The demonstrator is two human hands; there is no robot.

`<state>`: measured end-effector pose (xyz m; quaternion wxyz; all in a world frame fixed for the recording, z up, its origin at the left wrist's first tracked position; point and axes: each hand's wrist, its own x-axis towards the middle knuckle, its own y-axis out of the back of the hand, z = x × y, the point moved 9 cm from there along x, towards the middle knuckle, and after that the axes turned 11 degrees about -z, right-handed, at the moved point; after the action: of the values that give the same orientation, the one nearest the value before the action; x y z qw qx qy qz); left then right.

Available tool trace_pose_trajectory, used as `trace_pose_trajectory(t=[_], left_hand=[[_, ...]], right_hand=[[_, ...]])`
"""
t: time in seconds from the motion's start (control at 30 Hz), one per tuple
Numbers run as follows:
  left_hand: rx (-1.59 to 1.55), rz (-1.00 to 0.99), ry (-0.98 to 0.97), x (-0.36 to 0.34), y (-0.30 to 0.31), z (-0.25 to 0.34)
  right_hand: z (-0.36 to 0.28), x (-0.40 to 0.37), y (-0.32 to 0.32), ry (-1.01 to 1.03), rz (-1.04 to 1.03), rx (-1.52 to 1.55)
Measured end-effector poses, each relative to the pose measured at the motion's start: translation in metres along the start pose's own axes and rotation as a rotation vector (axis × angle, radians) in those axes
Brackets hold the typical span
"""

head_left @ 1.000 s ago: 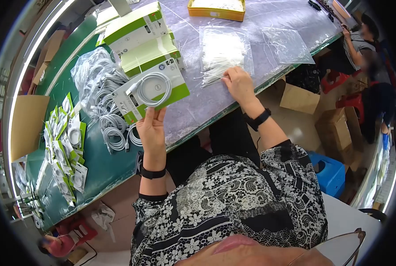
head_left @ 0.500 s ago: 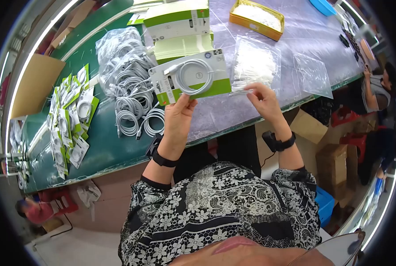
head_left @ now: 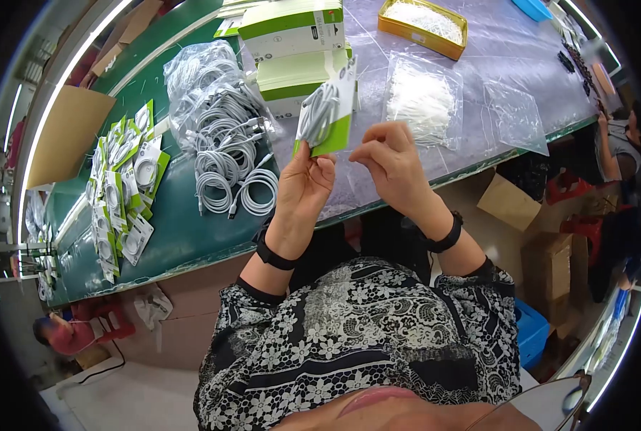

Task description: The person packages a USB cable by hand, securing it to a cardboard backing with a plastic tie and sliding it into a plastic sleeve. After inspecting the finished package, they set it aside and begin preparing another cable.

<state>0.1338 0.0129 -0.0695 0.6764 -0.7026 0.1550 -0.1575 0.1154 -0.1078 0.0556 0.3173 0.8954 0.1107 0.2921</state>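
My left hand pinches the lower corner of a white-and-green backing card with a coiled white cable on it. The card is held upright and turned nearly edge-on above the table's front edge. My right hand is just right of the card, fingers pinched together on a thin white tie that barely shows. Behind my right hand lies a clear bag of white ties.
Loose coiled cables and a bag of more cables lie left of the card. Carded cables pile up on the green mat. Green-and-white boxes, a yellow tray and an empty bag sit behind. Another person works at the right.
The card has swung from lying flat, face up, to nearly edge-on. My right hand has come from the tie bag toward the card and now sits close beside my left hand.
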Motion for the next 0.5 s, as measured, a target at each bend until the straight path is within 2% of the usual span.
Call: trace_pose_trajectory(t=[0.07, 0.13, 0.23, 0.33, 0.5], left_hand=[[-0.179, 0.015, 0.005, -0.002, -0.008, -0.005], [-0.263, 0.032, 0.012, -0.003, -0.011, -0.009], [-0.413, -0.138, 0.070, -0.002, -0.033, -0.016], [-0.513, -0.108, 0.066, -0.004, -0.043, -0.019], [-0.652, -0.093, 0.080, -0.004, -0.046, -0.024]], right_hand=[[-0.024, 0.003, 0.010, 0.106, 0.108, -0.302], [-0.022, 0.006, 0.007, 0.095, 0.142, -0.263], [-0.020, 0.006, 0.008, 0.084, 0.207, -0.182], [-0.036, 0.004, 0.014, 0.170, 0.239, -0.249], [-0.044, 0.003, 0.017, 0.168, 0.277, -0.351]])
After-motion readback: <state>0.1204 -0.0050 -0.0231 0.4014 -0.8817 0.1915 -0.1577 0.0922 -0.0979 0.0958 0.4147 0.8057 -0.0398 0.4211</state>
